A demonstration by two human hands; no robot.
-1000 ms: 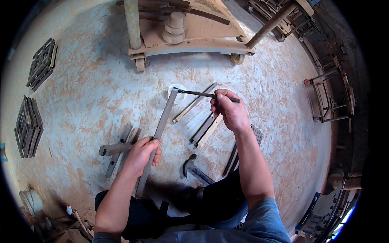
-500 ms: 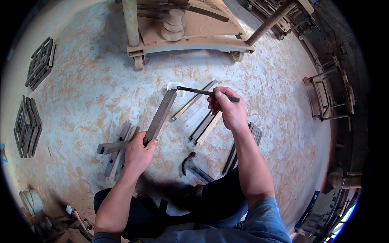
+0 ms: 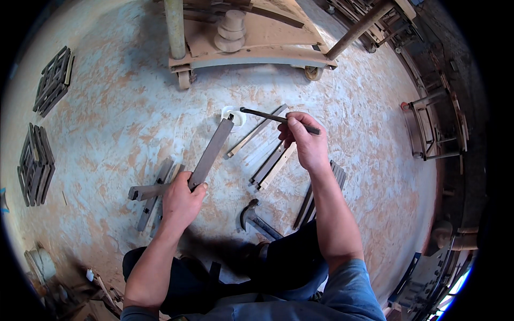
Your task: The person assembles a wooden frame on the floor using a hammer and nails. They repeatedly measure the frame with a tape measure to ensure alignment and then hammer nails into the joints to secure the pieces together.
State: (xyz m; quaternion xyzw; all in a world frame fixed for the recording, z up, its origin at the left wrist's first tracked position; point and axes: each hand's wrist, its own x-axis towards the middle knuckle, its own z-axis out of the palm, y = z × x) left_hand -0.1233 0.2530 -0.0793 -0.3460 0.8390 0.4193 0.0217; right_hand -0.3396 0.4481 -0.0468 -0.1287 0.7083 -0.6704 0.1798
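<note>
My left hand [image 3: 182, 202] is closed around a dark wooden bar [image 3: 212, 151] that slants up and away. A second dark piece [image 3: 150, 191] runs leftward from the same grip; whether the two are joined is hidden. The bar's far end shows a dark notch or tenon and overlaps a small white cup [image 3: 239, 117] on the floor. Pinched in my right hand [image 3: 307, 143] is a thin dark stick [image 3: 267, 115], its dark tip just right of the bar's end and apart from it. A claw hammer [image 3: 261, 222] lies near my knees.
Wooden strips [image 3: 274, 167] lie under my right hand, with more strips [image 3: 337, 174] beside my right forearm. Stacked slatted frames [image 3: 37, 166] sit at far left. A wheeled cart [image 3: 257, 60] carrying wood stands ahead, another rack [image 3: 439, 125] at right.
The stick's tip has moved up and right, off the bar's end. My right hand shifted slightly right, while my left hand keeps its hold on the bar.
</note>
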